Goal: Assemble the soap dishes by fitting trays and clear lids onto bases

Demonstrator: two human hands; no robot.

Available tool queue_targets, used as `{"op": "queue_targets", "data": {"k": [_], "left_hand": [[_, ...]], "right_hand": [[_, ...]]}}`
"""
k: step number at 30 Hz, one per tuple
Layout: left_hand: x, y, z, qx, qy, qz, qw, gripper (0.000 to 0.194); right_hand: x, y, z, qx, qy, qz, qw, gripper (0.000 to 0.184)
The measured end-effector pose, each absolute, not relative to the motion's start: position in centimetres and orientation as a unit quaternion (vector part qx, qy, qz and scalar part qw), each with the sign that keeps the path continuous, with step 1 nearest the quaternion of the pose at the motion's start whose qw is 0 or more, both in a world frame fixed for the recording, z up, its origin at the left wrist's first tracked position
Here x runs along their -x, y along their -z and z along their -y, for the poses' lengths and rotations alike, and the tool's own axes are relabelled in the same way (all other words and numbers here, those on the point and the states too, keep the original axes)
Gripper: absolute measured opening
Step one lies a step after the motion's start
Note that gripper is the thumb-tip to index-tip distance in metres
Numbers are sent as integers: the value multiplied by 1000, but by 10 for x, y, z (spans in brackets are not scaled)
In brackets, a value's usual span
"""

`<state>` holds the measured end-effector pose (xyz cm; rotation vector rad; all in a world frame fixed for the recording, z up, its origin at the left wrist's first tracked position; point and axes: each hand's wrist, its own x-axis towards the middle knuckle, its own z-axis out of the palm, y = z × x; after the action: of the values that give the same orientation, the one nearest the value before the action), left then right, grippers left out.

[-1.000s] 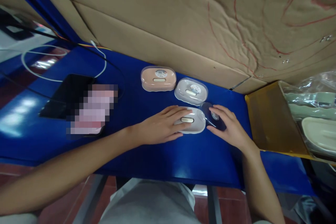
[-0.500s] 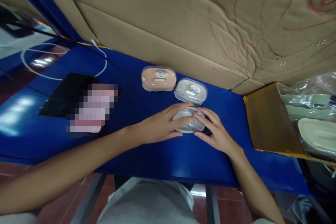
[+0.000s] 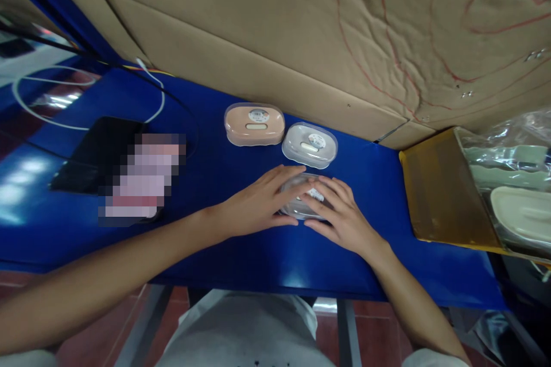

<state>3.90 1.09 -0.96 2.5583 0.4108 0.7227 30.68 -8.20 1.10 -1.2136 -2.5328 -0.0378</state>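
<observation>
A grey oval soap box with a clear lid (image 3: 297, 209) lies on the blue table, partly covered by my hands. My left hand (image 3: 264, 200) holds it from the left, thumb at the near edge and fingers over the top. From the right, my right hand (image 3: 342, 212) grips the same box, its fingers spread across the lid and a white label showing between them. Just beyond stands a second grey soap box (image 3: 297, 146) with a clear lid and round label. To its left is a peach soap box (image 3: 245, 133) of the same shape.
At left a phone with a blurred screen (image 3: 142, 178) lies against a black flat device (image 3: 94, 155), near a white cable (image 3: 161, 104). An opened carton (image 3: 447, 195) at right holds pale green pieces in clear plastic. A cardboard wall (image 3: 258, 28) bounds the back.
My right hand has moved left and farther over the lid, closer to my left hand. The lid's label now shows between the fingers. The whole view has shifted slightly.
</observation>
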Motion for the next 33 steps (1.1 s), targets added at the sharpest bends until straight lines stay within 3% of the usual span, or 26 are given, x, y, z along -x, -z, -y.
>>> {"op": "queue_targets", "data": {"k": [10, 17, 33], "left_hand": [[-34, 14, -14, -920, -247, -173, 249, 103], [-33, 10, -15, -920, -239, -164, 264, 91], [-33, 4, -19, -952, -246, -108, 149, 69]], "right_hand": [[-299, -18, 82, 419, 54, 898, 125, 52], [-300, -15, 81, 416, 67, 900, 113, 54], [-316, -24, 81, 432, -11, 887, 161, 74]]}}
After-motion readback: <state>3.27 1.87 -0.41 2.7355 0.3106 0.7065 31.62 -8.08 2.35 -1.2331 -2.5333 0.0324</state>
